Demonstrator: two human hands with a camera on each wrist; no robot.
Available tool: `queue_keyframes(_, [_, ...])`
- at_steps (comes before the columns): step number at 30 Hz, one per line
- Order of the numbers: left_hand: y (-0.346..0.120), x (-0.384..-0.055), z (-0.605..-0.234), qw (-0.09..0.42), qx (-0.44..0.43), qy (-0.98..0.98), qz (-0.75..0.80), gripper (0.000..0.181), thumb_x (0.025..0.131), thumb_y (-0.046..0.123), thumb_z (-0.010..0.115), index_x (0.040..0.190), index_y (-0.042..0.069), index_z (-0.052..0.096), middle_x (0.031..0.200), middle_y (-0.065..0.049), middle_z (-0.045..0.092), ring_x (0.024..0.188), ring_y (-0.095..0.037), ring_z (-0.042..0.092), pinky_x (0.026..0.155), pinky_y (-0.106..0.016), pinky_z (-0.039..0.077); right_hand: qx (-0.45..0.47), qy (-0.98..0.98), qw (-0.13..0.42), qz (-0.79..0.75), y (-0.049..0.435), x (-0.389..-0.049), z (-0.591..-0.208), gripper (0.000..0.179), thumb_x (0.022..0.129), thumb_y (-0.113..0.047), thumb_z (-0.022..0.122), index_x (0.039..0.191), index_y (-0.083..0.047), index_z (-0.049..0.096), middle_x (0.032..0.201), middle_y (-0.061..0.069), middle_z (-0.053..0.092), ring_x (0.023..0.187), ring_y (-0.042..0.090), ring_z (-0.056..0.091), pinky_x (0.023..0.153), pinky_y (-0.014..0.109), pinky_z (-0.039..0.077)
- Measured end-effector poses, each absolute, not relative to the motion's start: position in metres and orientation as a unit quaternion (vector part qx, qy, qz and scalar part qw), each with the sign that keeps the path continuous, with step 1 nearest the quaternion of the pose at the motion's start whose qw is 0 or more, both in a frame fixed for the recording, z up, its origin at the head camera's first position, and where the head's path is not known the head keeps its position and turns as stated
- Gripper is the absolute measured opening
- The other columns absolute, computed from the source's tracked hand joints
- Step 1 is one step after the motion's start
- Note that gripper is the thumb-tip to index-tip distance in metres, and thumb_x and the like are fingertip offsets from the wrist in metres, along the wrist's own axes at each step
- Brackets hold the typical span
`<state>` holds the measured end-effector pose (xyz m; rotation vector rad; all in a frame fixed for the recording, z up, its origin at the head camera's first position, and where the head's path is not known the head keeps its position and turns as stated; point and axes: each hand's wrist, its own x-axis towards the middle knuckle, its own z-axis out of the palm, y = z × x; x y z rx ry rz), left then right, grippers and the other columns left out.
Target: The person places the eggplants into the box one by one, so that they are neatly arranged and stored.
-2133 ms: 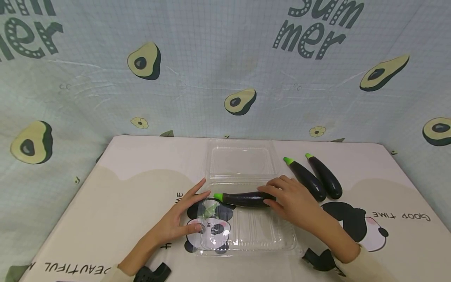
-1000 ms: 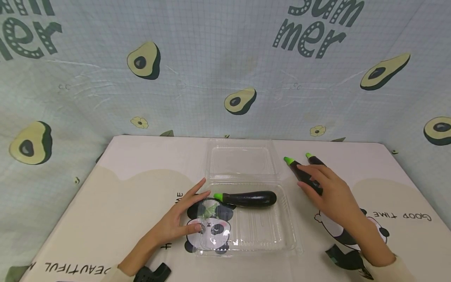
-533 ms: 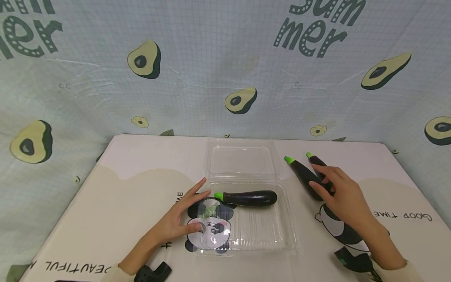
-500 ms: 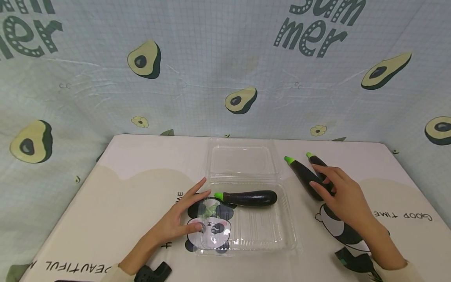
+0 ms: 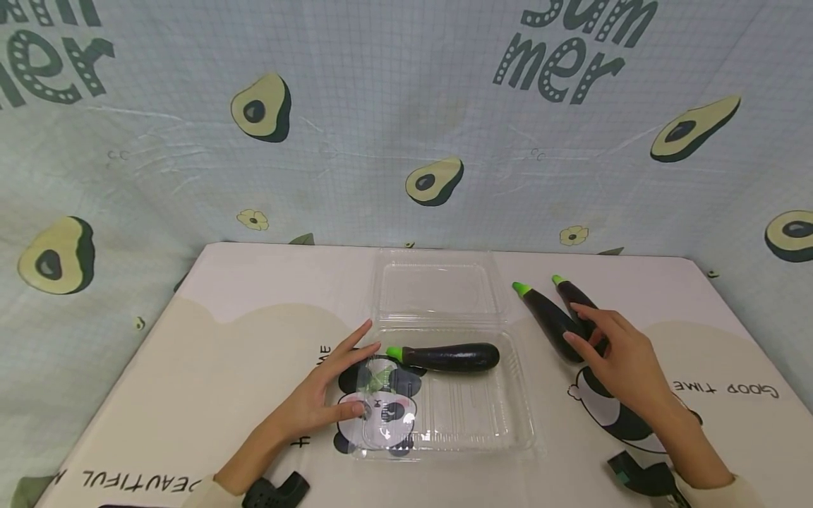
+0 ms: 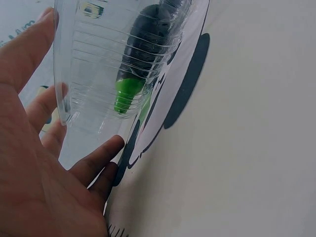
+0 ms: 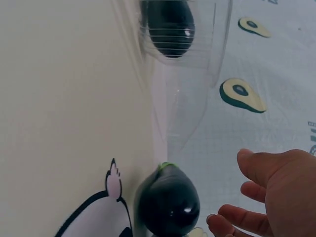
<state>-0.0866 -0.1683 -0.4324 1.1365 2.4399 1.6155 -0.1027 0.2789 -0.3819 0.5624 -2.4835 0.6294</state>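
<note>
A glossy dark eggplant (image 5: 452,358) with a green stem lies inside the clear plastic clamshell box (image 5: 470,441), along its far side. My left hand (image 5: 317,402) rests at the box's left edge, fingers spread; the left wrist view has its thumb (image 6: 29,52) against the rim. Two more eggplants lie to the right of the box, a nearer one (image 5: 547,319) and a farther one (image 5: 574,293). Above their thick ends hovers my right hand (image 5: 625,363), fingers loosely bent and apart. In the right wrist view that hand stands beside an eggplant (image 7: 169,202), with a gap between them.
The lid (image 5: 438,286) of the box lies folded back toward the rear of the printed table (image 5: 209,395). A wall cloth (image 5: 356,106) with avocado prints rises behind it. Black wrist devices sit near both wrists, the right one (image 5: 641,474) close over the table.
The right hand has let go of the eggplant in the box and moved right, over the other two, shifting slightly farther right since. The left hand stays in place.
</note>
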Motion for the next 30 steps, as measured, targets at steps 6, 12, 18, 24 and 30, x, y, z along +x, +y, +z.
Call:
queue_keyframes(6, [-0.168, -0.086, -0.432, 0.004, 0.360, 0.778, 0.515, 0.074, 0.077, 0.015, 0.070, 0.145, 0.008, 0.041, 0.159, -0.009, 0.012, 0.144, -0.029, 0.012, 0.100, -0.072, 0.014, 0.193, -0.920, 0.247, 0.237, 0.280, -0.102, -0.388, 0.051, 0.077, -0.003, 0.077, 0.125, -0.002, 0.060, 0.096, 0.011, 0.059, 0.061, 0.011, 0.047, 0.048, 0.015, 0.033])
queue_keyframes(12, [-0.169, -0.086, -0.432, 0.006, 0.358, 0.779, 0.514, 0.074, 0.077, 0.016, 0.071, 0.145, 0.009, 0.041, 0.159, -0.009, 0.012, 0.145, -0.029, 0.011, 0.101, -0.071, 0.014, 0.167, -0.929, 0.229, 0.239, 0.282, -0.101, -0.392, 0.050, 0.081, -0.010, 0.076, 0.127, -0.004, 0.059, 0.102, 0.011, 0.060, 0.059, 0.005, 0.043, 0.044, 0.022, 0.034])
queue_keyframes(18, [-0.169, -0.086, -0.433, 0.004, 0.357, 0.783, 0.509, 0.074, 0.078, 0.019, 0.070, 0.146, 0.013, 0.041, 0.159, -0.008, 0.012, 0.145, -0.029, 0.010, 0.100, -0.072, 0.014, 0.153, -0.935, 0.193, 0.255, 0.280, -0.100, -0.396, 0.048, 0.085, -0.015, 0.074, 0.129, -0.004, 0.057, 0.101, 0.012, 0.059, 0.057, 0.005, 0.045, 0.040, 0.024, 0.036])
queue_keyframes(24, [-0.170, -0.086, -0.434, 0.002, 0.361, 0.783, 0.507, 0.074, 0.078, 0.019, 0.070, 0.146, 0.014, 0.041, 0.159, -0.009, 0.012, 0.145, -0.029, 0.010, 0.100, -0.072, 0.014, 0.150, -0.936, 0.198, 0.250, 0.279, -0.101, -0.401, 0.049, 0.082, -0.013, 0.076, 0.127, -0.005, 0.058, 0.105, 0.013, 0.059, 0.057, 0.005, 0.047, 0.040, 0.024, 0.037])
queue_keyframes(30, [-0.169, -0.087, -0.432, 0.000, 0.367, 0.780, 0.506, 0.075, 0.078, 0.015, 0.071, 0.145, 0.009, 0.041, 0.159, -0.010, 0.011, 0.145, -0.030, 0.010, 0.100, -0.073, 0.014, 0.152, -0.938, 0.204, 0.236, 0.280, -0.102, -0.405, 0.051, 0.079, -0.012, 0.079, 0.126, -0.004, 0.059, 0.112, 0.014, 0.057, 0.056, 0.006, 0.049, 0.042, 0.024, 0.038])
